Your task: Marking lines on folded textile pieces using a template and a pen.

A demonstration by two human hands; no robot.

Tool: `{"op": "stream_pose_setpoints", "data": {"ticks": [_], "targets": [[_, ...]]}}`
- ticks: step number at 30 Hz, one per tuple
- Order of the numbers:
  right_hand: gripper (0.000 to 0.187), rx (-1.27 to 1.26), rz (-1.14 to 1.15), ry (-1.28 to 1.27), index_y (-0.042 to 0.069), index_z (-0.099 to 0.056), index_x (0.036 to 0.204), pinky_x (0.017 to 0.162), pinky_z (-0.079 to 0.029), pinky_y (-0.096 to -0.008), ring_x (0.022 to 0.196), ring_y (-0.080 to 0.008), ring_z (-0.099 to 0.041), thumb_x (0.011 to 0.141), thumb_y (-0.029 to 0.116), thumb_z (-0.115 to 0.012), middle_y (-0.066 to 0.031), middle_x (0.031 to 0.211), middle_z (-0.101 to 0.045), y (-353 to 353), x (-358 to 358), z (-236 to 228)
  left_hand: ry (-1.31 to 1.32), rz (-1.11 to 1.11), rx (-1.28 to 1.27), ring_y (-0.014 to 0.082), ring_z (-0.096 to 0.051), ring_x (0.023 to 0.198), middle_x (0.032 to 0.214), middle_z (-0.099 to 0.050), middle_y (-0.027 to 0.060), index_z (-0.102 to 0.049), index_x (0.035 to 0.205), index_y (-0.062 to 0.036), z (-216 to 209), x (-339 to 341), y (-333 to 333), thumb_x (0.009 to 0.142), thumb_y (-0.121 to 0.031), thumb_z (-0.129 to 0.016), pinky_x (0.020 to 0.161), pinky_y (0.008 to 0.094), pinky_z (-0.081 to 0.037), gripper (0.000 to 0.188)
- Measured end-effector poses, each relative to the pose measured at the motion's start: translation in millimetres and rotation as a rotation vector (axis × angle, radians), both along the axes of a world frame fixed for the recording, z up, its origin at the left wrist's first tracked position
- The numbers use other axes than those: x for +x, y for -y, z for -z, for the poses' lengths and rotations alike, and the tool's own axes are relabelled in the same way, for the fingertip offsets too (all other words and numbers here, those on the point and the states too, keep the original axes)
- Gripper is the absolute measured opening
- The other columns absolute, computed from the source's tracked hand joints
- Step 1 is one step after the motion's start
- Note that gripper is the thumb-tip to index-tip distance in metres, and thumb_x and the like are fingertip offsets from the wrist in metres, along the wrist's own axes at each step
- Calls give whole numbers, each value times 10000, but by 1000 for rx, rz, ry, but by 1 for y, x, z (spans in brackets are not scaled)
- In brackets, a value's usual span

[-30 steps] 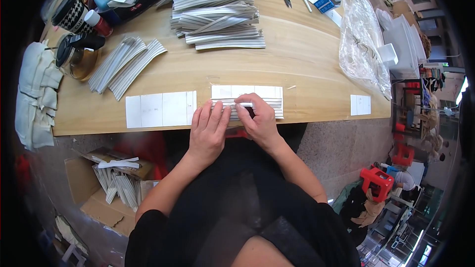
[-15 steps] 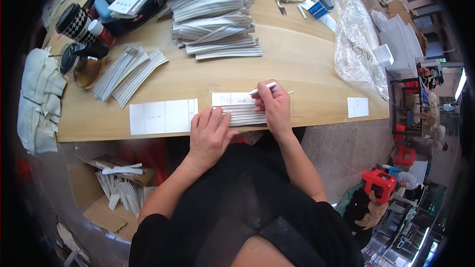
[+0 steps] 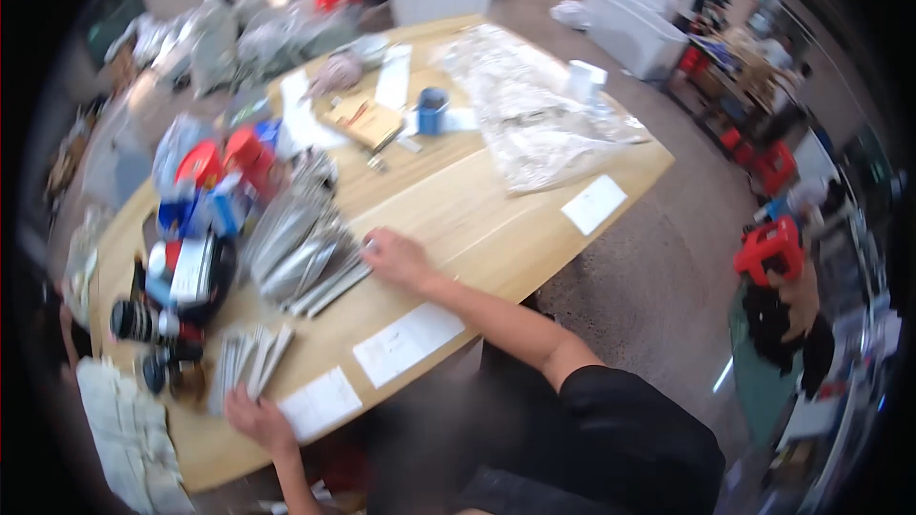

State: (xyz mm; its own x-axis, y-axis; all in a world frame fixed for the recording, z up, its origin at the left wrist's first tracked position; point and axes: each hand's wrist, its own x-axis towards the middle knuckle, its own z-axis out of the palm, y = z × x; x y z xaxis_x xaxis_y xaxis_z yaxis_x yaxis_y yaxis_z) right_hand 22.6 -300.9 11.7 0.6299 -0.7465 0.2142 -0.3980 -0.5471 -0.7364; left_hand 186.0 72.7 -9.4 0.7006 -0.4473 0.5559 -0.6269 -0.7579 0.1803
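My right hand [image 3: 397,258] is stretched out to the right end of a large pile of thin grey-white strips [image 3: 296,243]. Its fingers are curled, with a pale bit at the fingertips too blurred to name. Down at the front left, my left hand [image 3: 260,422] touches or nearly touches the near end of a smaller group of strips [image 3: 250,360]; motion smears its fingers. Between my arms lie two white paper sheets, one sheet [image 3: 408,344] in the middle and another sheet [image 3: 322,404] beside my left hand.
Left of the piles stand a patterned cup [image 3: 134,320], a dark-lidded glass pot [image 3: 174,372] and a tray of odds and ends. Crumpled clear plastic [image 3: 534,119], a blue box [image 3: 432,111] and a white card [image 3: 593,204] lie farther off. White cloth [image 3: 129,439] hangs at the left edge.
My view has swung to the right. My hands have parted: the right reached forward to the large pile, the left moved to the small group. The strips under them have left the middle sheet.
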Motion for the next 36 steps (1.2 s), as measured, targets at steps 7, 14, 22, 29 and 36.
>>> {"op": "stream_pose_setpoints", "data": {"ticks": [7, 14, 22, 29, 36], "targets": [[261, -103, -15, -15, 48, -607, 1007, 773, -560, -491, 936, -379, -669, 847, 250, -651, -176, 1037, -632, -17, 14, -3, 32, 463, -75, 467, -395, 1364, 1396, -498, 243, -604, 1185, 17, -26, -73, 62, 790, 52, -576, 1137, 580, -307, 397], [176, -281, -199, -33, 30, -652, 903, 718, -561, -502, 851, -386, -674, 795, 161, -698, -185, 972, -601, -2, -28, 4, -57, 832, -101, 463, -453, 1282, 1310, -519, 247, -611, 1137, -4, -22, -82, 154, 759, 80, -614, 1081, 559, -376, 387], [154, -287, -153, 179, 69, -593, 896, 680, -550, -475, 784, -354, -652, 814, 193, -635, -132, 934, -562, -15, -39, -4, -5, 849, -178, 419, -530, 1192, 1233, -576, 245, -599, 1214, -16, -46, -92, 224, 809, -8, -642, 1050, 515, -384, 407], [205, 93, -196, 312, 21, -621, 908, 688, -512, -399, 757, -336, -669, 842, 214, -638, -162, 821, -689, -38, -106, -75, -374, 939, -214, 160, -528, 653, 728, -588, 61, -632, 901, -3, -71, -78, 214, 903, 18, -623, 621, 302, -430, 22], [210, 407, -164, 455, 20, -636, 959, 740, -499, -346, 803, -198, -637, 871, 209, -664, -116, 839, -664, -43, -145, -33, -1230, 916, -81, 59, -498, 569, 679, -612, 3, -641, 888, 28, -53, -97, 165, 1017, -160, -606, 528, 238, -408, 231]]}}
